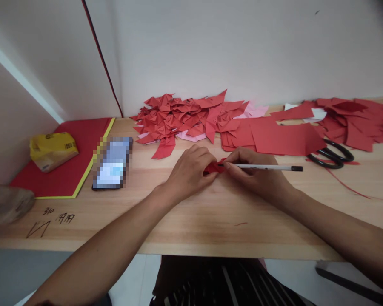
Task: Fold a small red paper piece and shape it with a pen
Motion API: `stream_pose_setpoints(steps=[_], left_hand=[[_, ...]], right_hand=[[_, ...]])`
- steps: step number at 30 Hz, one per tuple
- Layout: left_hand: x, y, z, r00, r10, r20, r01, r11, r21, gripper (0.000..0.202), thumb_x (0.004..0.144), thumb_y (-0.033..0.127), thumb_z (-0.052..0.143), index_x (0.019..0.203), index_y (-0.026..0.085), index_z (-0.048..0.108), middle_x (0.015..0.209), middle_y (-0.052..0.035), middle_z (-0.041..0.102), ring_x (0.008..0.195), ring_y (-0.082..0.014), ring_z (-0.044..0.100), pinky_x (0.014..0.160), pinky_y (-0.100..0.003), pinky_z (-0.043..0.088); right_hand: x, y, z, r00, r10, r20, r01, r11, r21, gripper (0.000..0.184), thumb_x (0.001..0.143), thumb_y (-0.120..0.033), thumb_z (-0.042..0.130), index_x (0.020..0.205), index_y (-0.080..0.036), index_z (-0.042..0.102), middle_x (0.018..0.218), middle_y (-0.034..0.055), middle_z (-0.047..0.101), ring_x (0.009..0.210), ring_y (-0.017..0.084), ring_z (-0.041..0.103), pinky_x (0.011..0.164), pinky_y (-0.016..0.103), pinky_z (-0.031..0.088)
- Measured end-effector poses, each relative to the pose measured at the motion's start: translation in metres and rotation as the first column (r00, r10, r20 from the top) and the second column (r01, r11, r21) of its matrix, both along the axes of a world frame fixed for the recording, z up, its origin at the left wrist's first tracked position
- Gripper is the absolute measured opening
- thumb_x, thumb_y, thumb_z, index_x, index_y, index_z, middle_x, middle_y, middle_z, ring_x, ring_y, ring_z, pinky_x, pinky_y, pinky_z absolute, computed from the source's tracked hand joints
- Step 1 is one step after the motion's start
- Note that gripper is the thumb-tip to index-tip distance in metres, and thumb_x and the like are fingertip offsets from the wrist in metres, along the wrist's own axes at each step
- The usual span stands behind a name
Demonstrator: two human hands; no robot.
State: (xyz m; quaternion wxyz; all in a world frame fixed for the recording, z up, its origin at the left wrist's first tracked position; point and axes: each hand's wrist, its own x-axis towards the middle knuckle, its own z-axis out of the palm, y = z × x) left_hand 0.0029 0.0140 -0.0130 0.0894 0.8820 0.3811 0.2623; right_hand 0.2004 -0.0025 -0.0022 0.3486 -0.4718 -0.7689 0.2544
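Near the middle of the wooden table, my left hand (193,170) is closed around a small piece of folded red paper (213,167). My right hand (253,170) grips a pen (268,167) with a white barrel and a black end cap, which points right. The pen's tip meets the red paper between the two hands. Much of the paper is hidden by my fingers. Just behind my hands lie a heap of folded red paper shapes (181,114) and a stack of flat red paper sheets (281,138).
Black-handled scissors (330,155) lie right of the stack, beside loose red paper pieces (357,119). At left are a phone (113,163), a red folder with yellow edging (60,182) and a yellow packet (54,148). A rumpled bag (9,204) sits by the left edge.
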Motion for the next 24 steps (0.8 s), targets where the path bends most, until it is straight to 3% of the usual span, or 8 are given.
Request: stream_pose_setpoints(steps=[24], left_hand=[[0.0002, 0.0006, -0.0004, 1.000, -0.002, 0.000, 0.002, 1.000, 0.012, 0.009, 0.082, 0.024, 0.064, 0.086, 0.016, 0.063, 0.087, -0.0058, 0.064, 0.088, -0.0194, 0.055, 0.082, -0.034, 0.045]], right_hand=[[0.0004, 0.0017, -0.0021, 1.000, 0.000, -0.002, 0.000, 1.000, 0.005, 0.008, 0.084, -0.022, 0.060, 0.076, -0.020, 0.061, 0.064, -0.0013, 0.061, 0.051, 0.010, 0.045, 0.046, 0.022, 0.035]])
